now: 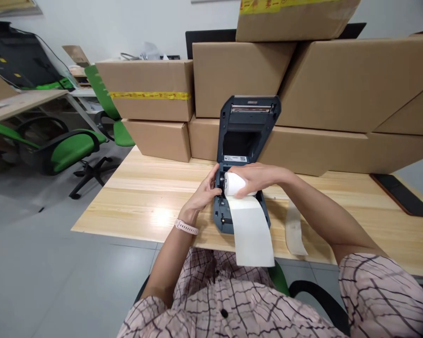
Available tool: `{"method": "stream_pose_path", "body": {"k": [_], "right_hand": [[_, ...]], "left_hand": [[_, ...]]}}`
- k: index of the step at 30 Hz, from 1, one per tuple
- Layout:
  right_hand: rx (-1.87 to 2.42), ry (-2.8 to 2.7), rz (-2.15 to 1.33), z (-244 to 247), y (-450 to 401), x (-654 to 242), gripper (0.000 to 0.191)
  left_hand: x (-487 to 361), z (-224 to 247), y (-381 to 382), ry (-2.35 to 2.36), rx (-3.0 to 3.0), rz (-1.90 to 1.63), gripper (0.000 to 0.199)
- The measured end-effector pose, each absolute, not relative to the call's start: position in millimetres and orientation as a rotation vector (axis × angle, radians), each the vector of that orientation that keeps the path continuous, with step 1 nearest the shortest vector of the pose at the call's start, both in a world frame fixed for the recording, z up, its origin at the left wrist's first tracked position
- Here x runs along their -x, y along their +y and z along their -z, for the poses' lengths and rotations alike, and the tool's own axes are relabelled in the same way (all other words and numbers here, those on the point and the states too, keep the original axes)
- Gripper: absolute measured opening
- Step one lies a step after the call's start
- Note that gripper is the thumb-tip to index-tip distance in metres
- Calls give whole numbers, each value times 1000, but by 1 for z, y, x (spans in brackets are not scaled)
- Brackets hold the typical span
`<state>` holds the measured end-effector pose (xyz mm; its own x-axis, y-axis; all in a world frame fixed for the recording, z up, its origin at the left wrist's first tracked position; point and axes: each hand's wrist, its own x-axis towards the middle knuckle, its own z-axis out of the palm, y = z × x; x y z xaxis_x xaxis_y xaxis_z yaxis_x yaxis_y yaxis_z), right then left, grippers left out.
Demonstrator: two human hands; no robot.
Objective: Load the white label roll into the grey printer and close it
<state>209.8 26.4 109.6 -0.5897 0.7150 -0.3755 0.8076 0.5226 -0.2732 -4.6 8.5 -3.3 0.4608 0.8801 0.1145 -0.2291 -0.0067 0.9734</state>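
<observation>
A dark label printer (224, 223) stands on the wooden table with its lid (248, 123) raised. Inside its body sits a white paper roll (234, 183), and a strip of paper (253, 234) hangs from it past the table's front edge. My right hand (255, 177) is wrapped over the roll from the right. At the printer's left side, my left hand (205, 191) grips the wall of the body, thumb inside near the roll's left end. The fingers behind the wall are partly hidden.
Cardboard boxes (324, 84) are stacked behind the printer. A loose paper strip (295, 230) lies right of it, beneath my right forearm. A dark flat device (402, 193) rests at the far right. Green chairs (72, 149) stand to the left.
</observation>
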Motion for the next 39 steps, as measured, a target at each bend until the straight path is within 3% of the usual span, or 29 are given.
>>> {"method": "stream_pose_path", "body": {"k": [9,16,23,32,39], "right_hand": [[-1315,2545,579,-85,29,-201,74],[-1213,3055,510,-80,-60,-218,49],[-1272,3020,472,-53,-119,-214,62],[-1460,3096,227,-34,-129,-189,62],[-1441,3106,277,-35,-129,-193,61]], "left_hand": [[5,0,7,658,-1301,-966,106],[4,1,6,640,-1315,-989,96],[4,-2,3,682,-1327,-998,93],[5,-3,3,715,-1353,-998,88],[6,-3,2,734,-1345,-1003,89]]}}
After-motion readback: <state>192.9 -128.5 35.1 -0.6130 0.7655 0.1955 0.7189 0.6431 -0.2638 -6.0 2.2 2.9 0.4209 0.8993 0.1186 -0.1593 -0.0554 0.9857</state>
